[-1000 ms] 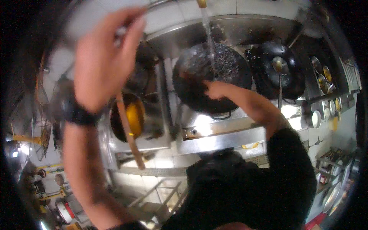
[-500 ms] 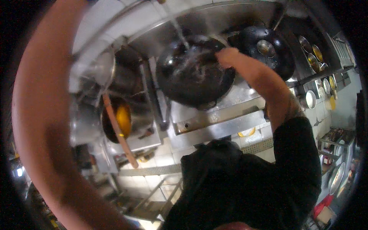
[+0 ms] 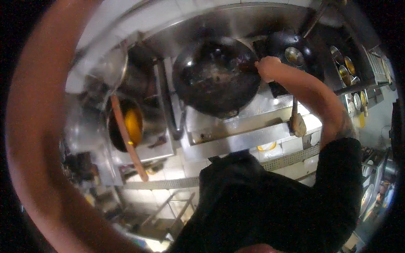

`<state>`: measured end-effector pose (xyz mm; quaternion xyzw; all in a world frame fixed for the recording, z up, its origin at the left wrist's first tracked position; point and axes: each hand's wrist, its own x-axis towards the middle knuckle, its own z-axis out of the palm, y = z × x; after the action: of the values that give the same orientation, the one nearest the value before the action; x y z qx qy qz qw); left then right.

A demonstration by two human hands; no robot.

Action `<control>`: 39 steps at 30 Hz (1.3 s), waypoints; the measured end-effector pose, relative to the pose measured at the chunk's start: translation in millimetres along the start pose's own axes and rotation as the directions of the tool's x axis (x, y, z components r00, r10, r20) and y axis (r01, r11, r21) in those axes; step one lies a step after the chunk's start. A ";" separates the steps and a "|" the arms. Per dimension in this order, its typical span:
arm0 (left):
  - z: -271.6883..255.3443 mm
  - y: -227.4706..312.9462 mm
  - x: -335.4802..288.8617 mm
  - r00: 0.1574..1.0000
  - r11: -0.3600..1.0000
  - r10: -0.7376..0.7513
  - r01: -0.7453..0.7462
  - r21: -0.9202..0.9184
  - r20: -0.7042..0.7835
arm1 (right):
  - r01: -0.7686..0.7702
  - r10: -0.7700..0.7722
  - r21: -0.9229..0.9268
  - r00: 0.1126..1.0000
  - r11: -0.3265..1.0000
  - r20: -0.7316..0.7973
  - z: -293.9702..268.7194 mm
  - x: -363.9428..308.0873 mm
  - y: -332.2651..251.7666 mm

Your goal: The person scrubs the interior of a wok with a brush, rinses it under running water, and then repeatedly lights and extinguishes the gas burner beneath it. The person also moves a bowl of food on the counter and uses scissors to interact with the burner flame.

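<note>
Admittedly, I cannot tell whether the bare right hand (image 3: pixel 269 69), at the round black wok (image 3: pixel 211 95) on the silvery steel stove (image 3: pixel 236 143), grips its rim; the left hand is cut off.

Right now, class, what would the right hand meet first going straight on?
Probably the right side of the large black wok: the right hand points leftward at it, though depth is unclear.

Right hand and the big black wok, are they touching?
Cannot tell: in the head view, the right hand overlaps the edge of the big black wok, blur hiding any contact.
</note>
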<state>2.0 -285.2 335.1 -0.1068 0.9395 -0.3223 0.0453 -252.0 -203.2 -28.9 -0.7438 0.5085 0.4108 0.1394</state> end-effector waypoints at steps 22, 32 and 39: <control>9.1 258.7 -143.2 0.969 0.702 -0.168 0.245 -0.669 0.180 | 0.141 0.109 0.496 0.891 0.857 -0.440 -23.9 85.1 -31.8; 95.5 393.2 -127.9 0.863 0.423 -0.450 0.433 -0.796 0.230 | 0.418 -0.431 0.362 0.901 0.833 -0.048 1.2 93.7 -28.1; 123.9 406.6 -103.8 0.856 0.458 -0.488 0.418 -0.785 0.171 | -0.041 0.357 0.522 0.776 0.852 -0.520 -19.4 110.2 16.8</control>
<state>52.3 -22.4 -11.0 -0.3481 0.9191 0.1297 -0.1315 -241.6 -293.5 -96.1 -0.7155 0.6900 0.0266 0.1062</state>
